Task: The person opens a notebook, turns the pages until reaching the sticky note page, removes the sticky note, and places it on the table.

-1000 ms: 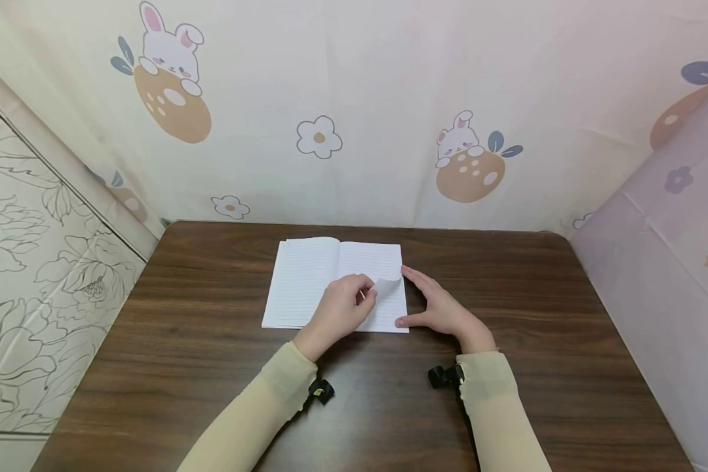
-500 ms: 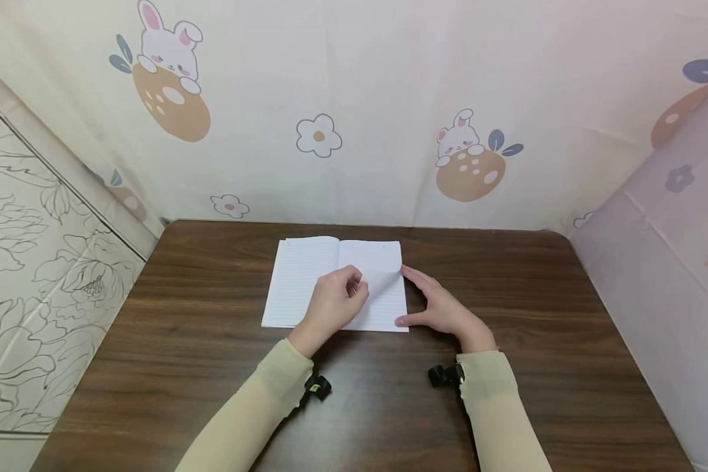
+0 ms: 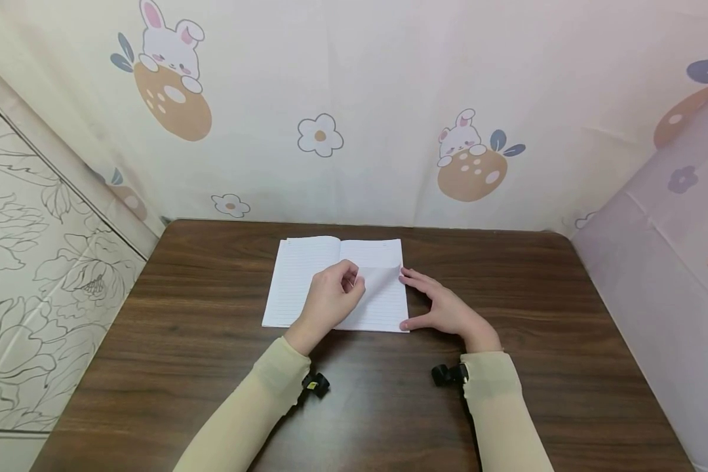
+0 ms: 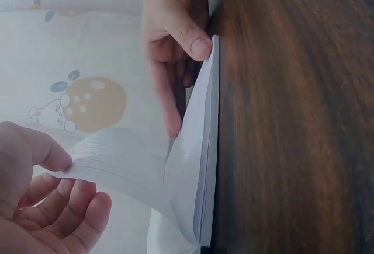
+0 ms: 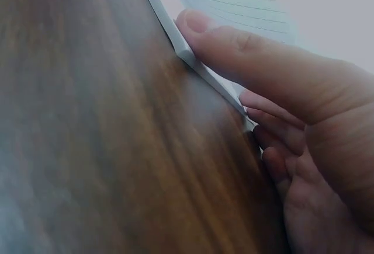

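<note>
The head view looks forward and down from well above the table [image 3: 377,406]. Each wrist view sits low and close, tilted sideways; both share the right hand [image 3: 448,311] and the notebook's [image 3: 297,282] edge.

Left hand [image 3: 332,292] is moving toward upper left of head frame, drawing pinched page [image 4: 117,160] along; page's lifted part is rising higher, spreading wider, curling less than earlier.

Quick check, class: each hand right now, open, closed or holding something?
Left hand: closed, pinching a raised page.
Right hand: open, touching the notebook.
</note>
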The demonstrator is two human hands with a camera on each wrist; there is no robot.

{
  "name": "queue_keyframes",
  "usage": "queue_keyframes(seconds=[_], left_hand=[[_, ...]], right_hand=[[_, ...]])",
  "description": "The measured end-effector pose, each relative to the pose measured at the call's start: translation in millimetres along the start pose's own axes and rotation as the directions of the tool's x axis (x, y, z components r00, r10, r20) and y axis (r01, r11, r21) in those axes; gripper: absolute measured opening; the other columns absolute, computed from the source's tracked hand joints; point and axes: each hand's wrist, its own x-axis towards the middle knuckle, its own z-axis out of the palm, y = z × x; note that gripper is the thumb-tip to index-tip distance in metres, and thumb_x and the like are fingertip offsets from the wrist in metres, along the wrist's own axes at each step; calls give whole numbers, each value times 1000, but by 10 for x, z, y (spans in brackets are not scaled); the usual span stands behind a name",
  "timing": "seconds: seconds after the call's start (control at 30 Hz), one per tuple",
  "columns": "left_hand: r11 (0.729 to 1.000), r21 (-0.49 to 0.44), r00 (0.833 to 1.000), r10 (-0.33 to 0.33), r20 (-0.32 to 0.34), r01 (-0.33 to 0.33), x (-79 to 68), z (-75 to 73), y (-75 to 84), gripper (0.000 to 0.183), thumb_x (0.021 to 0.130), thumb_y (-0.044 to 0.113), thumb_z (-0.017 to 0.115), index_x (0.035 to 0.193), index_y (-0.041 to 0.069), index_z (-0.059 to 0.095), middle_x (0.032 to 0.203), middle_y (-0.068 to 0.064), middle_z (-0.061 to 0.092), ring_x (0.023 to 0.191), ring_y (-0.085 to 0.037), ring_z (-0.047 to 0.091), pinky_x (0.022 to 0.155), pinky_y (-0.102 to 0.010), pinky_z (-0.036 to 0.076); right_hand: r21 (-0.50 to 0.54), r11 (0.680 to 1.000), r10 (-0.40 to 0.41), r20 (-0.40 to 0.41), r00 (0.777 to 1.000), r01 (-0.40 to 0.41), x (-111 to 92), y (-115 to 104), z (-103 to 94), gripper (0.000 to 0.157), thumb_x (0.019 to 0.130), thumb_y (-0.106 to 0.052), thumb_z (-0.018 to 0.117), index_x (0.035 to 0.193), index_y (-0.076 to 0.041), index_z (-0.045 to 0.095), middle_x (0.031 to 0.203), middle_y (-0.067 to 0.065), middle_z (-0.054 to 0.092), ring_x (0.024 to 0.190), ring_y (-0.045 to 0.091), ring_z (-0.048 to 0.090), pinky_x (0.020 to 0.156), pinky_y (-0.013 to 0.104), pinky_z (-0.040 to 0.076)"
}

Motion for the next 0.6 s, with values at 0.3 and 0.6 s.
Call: queue_keyframes(seconds=[0.3, 0.6], left_hand=[[999, -32, 1000, 4, -30, -5, 6, -43, 29, 7, 99, 12, 73, 100, 5, 73, 83, -2, 70, 72, -15, 63, 68, -30, 51], [999, -44, 998, -15, -61, 12, 44, -156, 8, 10, 98, 6, 75, 107, 7, 74, 85, -3, 69, 72, -15, 63, 68, -31, 52]], right_hand=[[1, 1000, 24, 4, 1000, -24, -42, -10, -9, 107, 76, -48, 100, 166, -19, 49, 179, 4, 31, 164, 34, 27, 127, 63, 29], [15, 1000, 10, 16, 1000, -10, -42, 0, -13, 108, 77, -50, 100, 167, -19, 48, 179, 1, 30, 165, 32, 24, 128, 63, 27]])
